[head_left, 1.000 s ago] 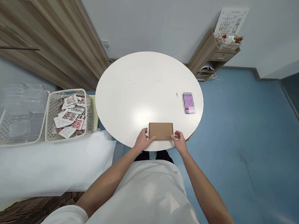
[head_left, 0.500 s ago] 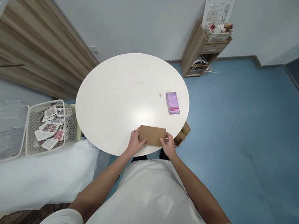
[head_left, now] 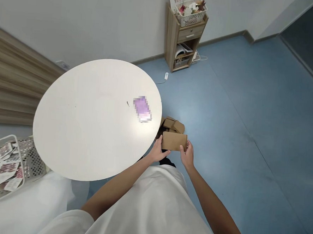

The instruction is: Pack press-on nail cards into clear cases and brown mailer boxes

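Observation:
A closed brown cardboard box is held level between my two hands, just off the right edge of the white oval table. My left hand grips its left end, with the thumb along the near side. At the right end, my right hand is closed on the box with its thumb on top. Several more cardboard boxes lie lower down, right behind the held one and partly hidden by it and the table.
A pixelated purple item and a tiny dark object lie on the table. Behind stands a wooden cabinet carrying a white basket. At left is a perforated basket of cards. A cabled white device lies on the blue floor.
My view has turned right. Both hands have carried the cardboard box from over the table's near edge to beyond its right side, and more of the boxes below now shows.

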A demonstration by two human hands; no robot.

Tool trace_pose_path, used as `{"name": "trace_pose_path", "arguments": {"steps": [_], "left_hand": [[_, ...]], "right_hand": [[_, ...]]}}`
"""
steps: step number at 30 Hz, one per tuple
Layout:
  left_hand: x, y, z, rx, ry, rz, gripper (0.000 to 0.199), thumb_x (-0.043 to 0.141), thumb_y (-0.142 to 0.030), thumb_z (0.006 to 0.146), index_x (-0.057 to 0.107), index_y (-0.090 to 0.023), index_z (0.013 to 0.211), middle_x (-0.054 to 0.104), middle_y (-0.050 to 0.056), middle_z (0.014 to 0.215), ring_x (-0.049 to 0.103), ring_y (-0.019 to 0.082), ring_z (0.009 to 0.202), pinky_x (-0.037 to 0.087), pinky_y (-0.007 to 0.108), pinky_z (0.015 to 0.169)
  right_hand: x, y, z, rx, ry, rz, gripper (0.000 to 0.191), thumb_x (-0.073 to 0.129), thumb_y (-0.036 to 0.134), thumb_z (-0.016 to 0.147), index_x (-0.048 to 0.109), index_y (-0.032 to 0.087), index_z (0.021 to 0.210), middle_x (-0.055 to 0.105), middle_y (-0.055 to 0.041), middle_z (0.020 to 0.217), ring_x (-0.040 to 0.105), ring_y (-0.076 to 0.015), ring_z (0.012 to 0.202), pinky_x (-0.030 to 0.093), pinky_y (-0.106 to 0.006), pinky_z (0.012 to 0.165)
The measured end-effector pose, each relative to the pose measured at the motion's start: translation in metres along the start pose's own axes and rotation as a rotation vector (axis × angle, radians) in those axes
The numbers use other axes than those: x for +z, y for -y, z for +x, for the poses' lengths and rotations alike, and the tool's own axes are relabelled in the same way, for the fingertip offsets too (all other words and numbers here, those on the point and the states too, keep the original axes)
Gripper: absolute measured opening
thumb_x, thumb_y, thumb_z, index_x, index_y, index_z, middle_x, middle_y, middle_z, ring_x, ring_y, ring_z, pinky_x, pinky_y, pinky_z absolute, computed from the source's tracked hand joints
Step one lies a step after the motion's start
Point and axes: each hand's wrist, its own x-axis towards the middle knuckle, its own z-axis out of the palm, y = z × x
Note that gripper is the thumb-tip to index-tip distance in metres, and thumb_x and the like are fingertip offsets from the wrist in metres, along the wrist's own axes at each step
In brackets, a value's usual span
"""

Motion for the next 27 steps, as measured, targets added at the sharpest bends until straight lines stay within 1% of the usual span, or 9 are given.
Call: {"name": "trace_pose_path", "arguments": {"steps": [6,10,11,13,16,18,22,25,27], "left_hand": [[0.009,-0.013,0.038,-0.007,0.024,0.108,0.100,0.064,-0.049,0.062,0.009,-0.015,0.138,0.017,0.017,0.143,0.013,0.032,0.132,0.015,0.046,0.106],[0.005,-0.019,0.037,-0.099,0.057,0.112,0.099,0.066,-0.053,0.059,0.017,-0.017,0.137,0.011,0.016,0.145,0.004,0.032,0.133,0.014,0.048,0.106],[0.003,-0.019,0.033,-0.112,0.073,0.089,0.095,0.066,-0.053,0.059,0.022,-0.018,0.136,0.014,0.015,0.145,0.007,0.031,0.133,0.016,0.047,0.105],[-0.005,-0.015,0.019,-0.144,0.101,0.014,0.085,0.065,-0.052,0.060,0.031,-0.019,0.132,0.026,0.014,0.141,0.023,0.030,0.130,0.025,0.044,0.103],[-0.023,-0.003,-0.011,-0.235,0.086,-0.108,0.073,0.062,-0.050,0.065,0.038,-0.020,0.128,0.044,0.014,0.130,0.047,0.028,0.114,0.040,0.041,0.092],[-0.037,0.007,-0.032,-0.294,0.000,-0.147,0.066,0.059,-0.049,0.069,0.041,-0.019,0.126,0.050,0.014,0.124,0.053,0.026,0.107,0.044,0.040,0.087],[-0.064,0.030,-0.073,-0.378,-0.223,-0.229,0.058,0.055,-0.047,0.072,0.044,-0.018,0.122,0.053,0.014,0.118,0.056,0.024,0.100,0.047,0.036,0.080],[-0.083,0.045,-0.099,-0.389,-0.374,-0.299,0.056,0.056,-0.044,0.072,0.046,-0.018,0.120,0.053,0.013,0.117,0.057,0.022,0.097,0.048,0.034,0.076],[-0.097,0.053,-0.117,-0.369,-0.454,-0.318,0.055,0.056,-0.044,0.072,0.046,-0.018,0.119,0.053,0.013,0.117,0.057,0.021,0.096,0.048,0.034,0.076]], "right_hand": [[-0.006,-0.001,0.021,-0.023,0.071,-0.006,0.070,0.044,0.051,0.076,0.022,0.020,0.135,0.032,-0.0114,0.137,0.028,-0.0254,0.126,0.027,-0.043,0.101],[-0.005,-0.008,0.026,0.002,0.121,-0.053,0.074,0.046,0.053,0.075,0.021,0.020,0.135,0.025,-0.0102,0.141,0.017,-0.0253,0.132,0.022,-0.044,0.104],[-0.004,-0.010,0.026,0.013,0.129,-0.058,0.073,0.046,0.053,0.074,0.023,0.020,0.135,0.026,-0.0101,0.141,0.018,-0.0254,0.132,0.024,-0.044,0.104],[0.000,-0.011,0.026,0.030,0.157,-0.049,0.071,0.046,0.052,0.075,0.024,0.020,0.134,0.027,-0.0108,0.140,0.028,-0.0266,0.128,0.030,-0.044,0.101],[0.006,-0.004,0.026,0.030,0.208,-0.011,0.069,0.045,0.050,0.076,0.023,0.020,0.134,0.029,-0.0128,0.137,0.044,-0.0263,0.116,0.040,-0.041,0.092],[0.012,0.008,0.027,-0.012,0.228,0.004,0.066,0.044,0.048,0.077,0.024,0.020,0.133,0.032,-0.0134,0.134,0.049,-0.0240,0.109,0.044,-0.038,0.087],[0.029,0.043,0.028,-0.189,0.265,0.009,0.060,0.042,0.043,0.079,0.026,0.020,0.132,0.041,-0.0139,0.124,0.053,-0.0207,0.098,0.047,-0.035,0.080],[0.051,0.074,0.024,-0.352,0.310,0.032,0.057,0.043,0.040,0.078,0.030,0.018,0.129,0.045,-0.0144,0.119,0.054,-0.0199,0.089,0.048,-0.036,0.076],[0.072,0.093,0.016,-0.462,0.336,0.037,0.053,0.044,0.040,0.077,0.036,0.018,0.125,0.048,-0.0137,0.116,0.054,-0.0189,0.082,0.047,-0.037,0.075]]}}
